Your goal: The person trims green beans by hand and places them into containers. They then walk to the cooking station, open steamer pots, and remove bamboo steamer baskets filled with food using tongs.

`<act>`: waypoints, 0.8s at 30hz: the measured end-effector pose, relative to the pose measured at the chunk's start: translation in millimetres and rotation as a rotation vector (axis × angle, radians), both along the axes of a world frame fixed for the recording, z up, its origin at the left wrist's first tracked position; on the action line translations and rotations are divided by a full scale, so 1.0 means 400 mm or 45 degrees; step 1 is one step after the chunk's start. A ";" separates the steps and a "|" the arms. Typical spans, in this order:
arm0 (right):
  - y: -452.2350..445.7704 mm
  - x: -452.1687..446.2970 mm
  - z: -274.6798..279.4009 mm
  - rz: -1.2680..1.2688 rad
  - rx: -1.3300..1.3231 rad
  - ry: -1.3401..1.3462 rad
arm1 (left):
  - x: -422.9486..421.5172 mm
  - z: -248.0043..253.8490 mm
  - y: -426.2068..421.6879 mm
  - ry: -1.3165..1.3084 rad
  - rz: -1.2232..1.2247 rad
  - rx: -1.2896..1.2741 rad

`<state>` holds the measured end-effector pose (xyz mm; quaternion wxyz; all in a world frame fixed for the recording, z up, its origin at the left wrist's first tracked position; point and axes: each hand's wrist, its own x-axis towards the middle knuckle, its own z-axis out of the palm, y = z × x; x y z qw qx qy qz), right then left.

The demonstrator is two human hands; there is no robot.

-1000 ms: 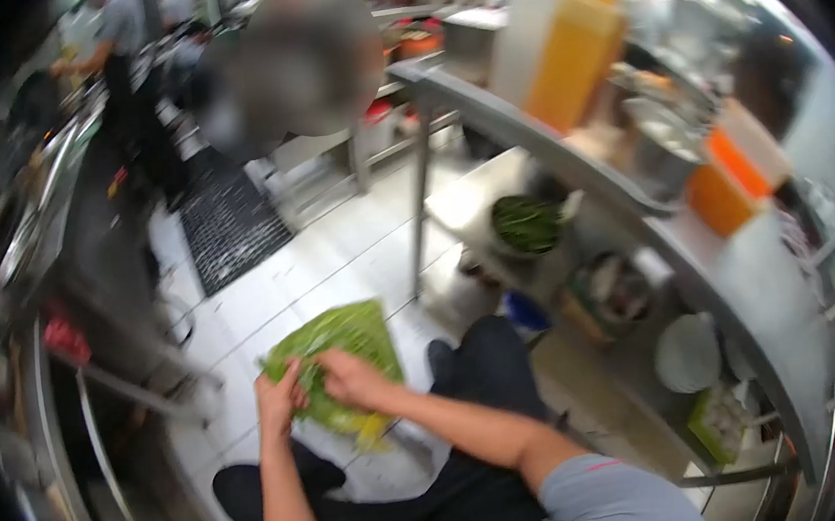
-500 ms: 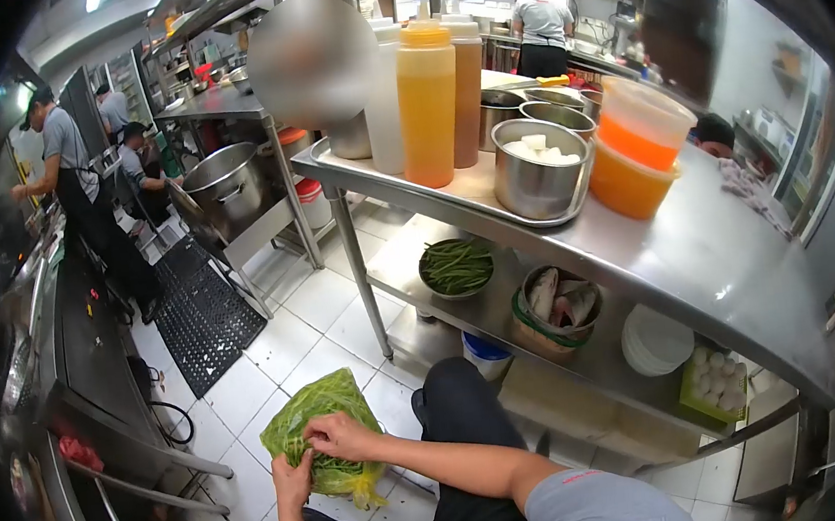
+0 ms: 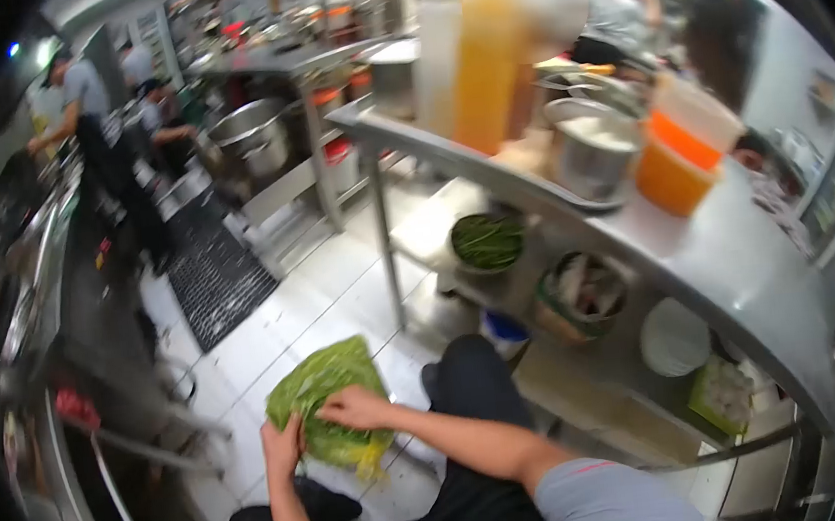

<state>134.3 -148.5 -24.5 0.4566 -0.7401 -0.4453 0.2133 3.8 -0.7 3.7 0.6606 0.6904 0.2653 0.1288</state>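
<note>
A yellow-green plastic bag [image 3: 342, 363] of leafy or stringy greens rests on the floor between my legs. My left hand [image 3: 282, 444] pinches its near left edge, fingers closed on the plastic. Over the middle of the bag, my right hand [image 3: 354, 407] has its fingers pressed together; blur hides what is between them. Between the two hands a darker green patch shows. A bunched yellow end of the bag [image 3: 371, 458] sticks out at the lower right.
To the right stands a steel table [image 3: 677, 245] with blurred squeeze bottles [image 3: 487, 68], a steel pot [image 3: 594, 158] and an orange tub [image 3: 676, 180]. Its lower shelf holds a bowl of green beans [image 3: 488, 242] and a fish basket [image 3: 582, 295]. People work at the back left.
The view has swung, shifting the table and bottles rightward and blurring them. My hands have drawn slightly apart over the bag, where their fingertips met before.
</note>
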 end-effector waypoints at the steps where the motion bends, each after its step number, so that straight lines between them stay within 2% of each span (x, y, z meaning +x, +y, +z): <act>1: -0.005 -0.014 -0.003 0.062 -0.067 0.477 | 0.003 -0.015 0.006 -0.067 0.030 -0.055; 3: 0.008 -0.042 -0.038 0.170 0.165 0.671 | 0.005 -0.041 0.005 -0.172 0.071 -0.158; 5: 0.016 -0.059 -0.074 0.124 0.149 0.793 | 0.007 -0.036 -0.008 -0.174 0.130 -0.205; 8: 0.008 -0.059 -0.048 0.076 0.096 0.657 | 0.001 -0.025 -0.012 -0.213 0.203 -0.265; 11: -0.001 -0.046 -0.034 0.060 0.051 0.352 | 0.007 -0.030 -0.005 -0.268 0.202 -0.286; 14: 0.004 -0.037 -0.063 -0.034 0.111 0.262 | 0.018 -0.046 -0.011 -0.254 0.151 -0.143; 23: 0.002 0.014 -0.047 -0.379 0.113 0.304 | 0.023 0.010 -0.014 -0.320 0.322 -0.087; 24: -0.003 0.012 -0.025 -0.280 0.059 0.042 | 0.019 0.014 0.006 -0.348 0.378 -0.157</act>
